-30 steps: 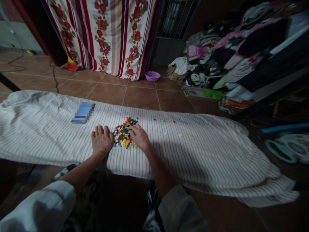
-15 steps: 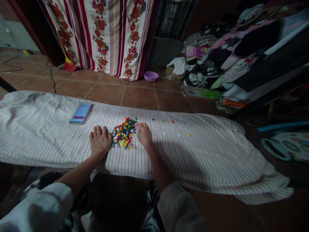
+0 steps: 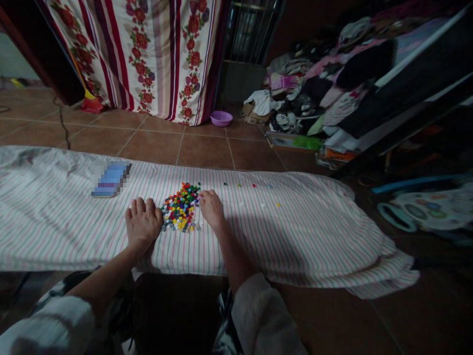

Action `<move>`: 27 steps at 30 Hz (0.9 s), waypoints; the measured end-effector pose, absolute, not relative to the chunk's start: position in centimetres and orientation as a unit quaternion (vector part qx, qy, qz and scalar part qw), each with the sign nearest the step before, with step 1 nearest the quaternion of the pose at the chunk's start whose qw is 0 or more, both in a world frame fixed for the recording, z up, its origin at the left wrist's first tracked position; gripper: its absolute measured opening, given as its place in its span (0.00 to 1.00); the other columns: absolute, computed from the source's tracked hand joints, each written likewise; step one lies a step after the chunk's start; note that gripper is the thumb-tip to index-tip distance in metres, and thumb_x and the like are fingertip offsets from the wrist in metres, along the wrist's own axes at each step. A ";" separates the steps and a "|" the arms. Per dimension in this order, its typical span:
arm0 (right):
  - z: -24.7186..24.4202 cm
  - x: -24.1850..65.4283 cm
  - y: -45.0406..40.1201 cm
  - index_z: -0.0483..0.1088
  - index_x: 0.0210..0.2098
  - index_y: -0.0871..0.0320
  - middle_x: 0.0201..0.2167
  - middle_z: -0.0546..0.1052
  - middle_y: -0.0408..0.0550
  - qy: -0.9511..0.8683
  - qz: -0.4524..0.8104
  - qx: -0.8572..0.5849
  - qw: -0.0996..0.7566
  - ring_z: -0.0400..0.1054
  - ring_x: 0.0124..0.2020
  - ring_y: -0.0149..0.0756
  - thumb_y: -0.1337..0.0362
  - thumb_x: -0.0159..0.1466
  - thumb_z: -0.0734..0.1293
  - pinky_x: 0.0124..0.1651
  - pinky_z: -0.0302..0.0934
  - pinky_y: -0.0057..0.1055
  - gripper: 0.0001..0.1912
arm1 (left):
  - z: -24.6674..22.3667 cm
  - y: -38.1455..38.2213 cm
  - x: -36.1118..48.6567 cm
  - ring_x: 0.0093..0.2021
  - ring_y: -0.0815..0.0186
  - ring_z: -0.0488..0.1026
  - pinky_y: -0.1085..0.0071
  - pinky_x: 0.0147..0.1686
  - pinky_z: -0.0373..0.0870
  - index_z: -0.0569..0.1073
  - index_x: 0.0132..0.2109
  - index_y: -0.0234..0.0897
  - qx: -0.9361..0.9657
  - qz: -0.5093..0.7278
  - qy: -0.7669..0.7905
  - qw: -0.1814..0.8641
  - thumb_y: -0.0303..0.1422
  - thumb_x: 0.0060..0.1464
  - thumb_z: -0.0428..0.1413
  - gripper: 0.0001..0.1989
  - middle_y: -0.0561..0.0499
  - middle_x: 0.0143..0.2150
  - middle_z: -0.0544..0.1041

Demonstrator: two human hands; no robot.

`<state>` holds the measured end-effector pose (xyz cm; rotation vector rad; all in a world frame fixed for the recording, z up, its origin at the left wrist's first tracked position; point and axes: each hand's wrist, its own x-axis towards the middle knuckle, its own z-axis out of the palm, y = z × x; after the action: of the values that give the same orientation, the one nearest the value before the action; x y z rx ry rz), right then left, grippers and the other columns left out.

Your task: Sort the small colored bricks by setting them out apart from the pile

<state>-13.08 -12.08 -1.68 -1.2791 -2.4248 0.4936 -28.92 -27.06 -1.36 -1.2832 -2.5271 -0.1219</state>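
Tile pile (image 3: 181, 208): tiny square bits, smooth & plastic-looking, mixed colors w/ orange & green at far end, red mid, yellow, white & gray nearer. Sits on cloth-draped counter (image 3: 318, 227), b/w the 2 hands. Cover's soft, creased, w/ thin pink & gray-green stripes.

L hand (image 3: 143, 221): palm down, fingers spread, thumb side at pile's L edge. R hand (image 3: 212, 209): at pile's R edge, thumb & fingertips together; can't tell if a piece is pinched.

Further R, loose pieces spaced apart: dk green piece (image 3: 225, 184), lime piece (image 3: 239, 185), red piece (image 3: 253, 186), lt blue piece (image 3: 269, 186); nearer, yellow piece (image 3: 278, 204) & a couple of white ones.

Phone-shaped slab (image 3: 110, 178), blue face, pixelated, beyond L hand.

Past counter: purple basin (image 3: 221, 118), round, on tiled floor (image 3: 207, 148) by rose-print curtain (image 3: 158, 59). Cardboard box (image 3: 254, 117) w/ white garment (image 3: 261, 102) over it, next to clothes heap (image 3: 295, 81).
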 end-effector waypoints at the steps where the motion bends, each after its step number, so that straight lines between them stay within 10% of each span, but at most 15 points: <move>1: -1.6 -13.1 -12.1 0.73 0.47 0.55 0.45 0.74 0.52 -0.857 0.172 -0.454 0.173 0.68 0.48 0.37 0.71 0.67 0.59 0.52 0.60 0.30 0.15 | -1.3 -27.1 -28.9 0.63 0.47 0.60 0.54 0.57 0.58 0.68 0.54 0.31 -0.448 -0.044 -0.880 0.153 0.37 0.62 0.38 0.22 0.34 0.58 0.68; 27: 0.1 -9.0 -12.2 0.71 0.48 0.55 0.45 0.76 0.49 -0.838 0.157 -0.489 0.182 0.69 0.47 0.35 0.69 0.68 0.58 0.49 0.60 0.28 0.14 | -0.9 -27.3 -28.7 0.59 0.47 0.62 0.54 0.54 0.59 0.68 0.52 0.29 -0.460 -0.047 -0.873 0.156 0.37 0.63 0.37 0.22 0.33 0.53 0.68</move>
<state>-9.04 -12.23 0.11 -1.3797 -2.3663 0.4440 -28.66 -27.30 -0.88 -1.3162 -2.5002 -0.1341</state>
